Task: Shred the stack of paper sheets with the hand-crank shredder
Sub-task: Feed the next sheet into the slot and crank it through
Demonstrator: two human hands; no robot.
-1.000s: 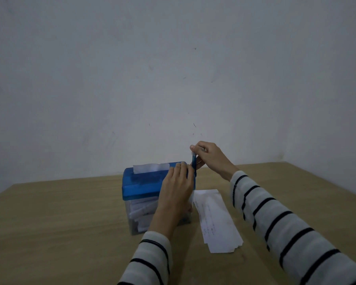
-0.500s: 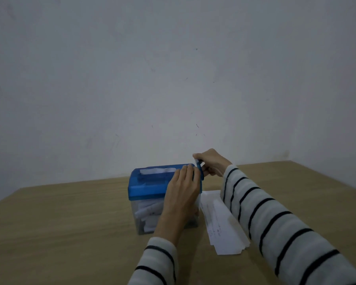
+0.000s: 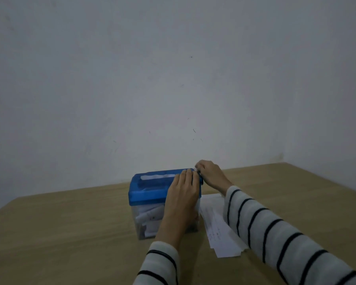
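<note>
Both arms wear long white sleeves [image 3: 275, 233] with thin dark stripes across, ending at bare wrists and hands.

shredder [image 3: 152, 187]: blue lid on a clear bin, upright on the table, just left of the stack
sheet in slot [image 3: 158, 177]: white, only a low edge showing above the lid
bin contents [image 3: 150, 218]: white shredded paper piled inside the clear walls
paper stack [image 3: 220, 229]: white sheets lying flat, edges fanned unevenly, faint print, partly hidden by the sleeve
</note>
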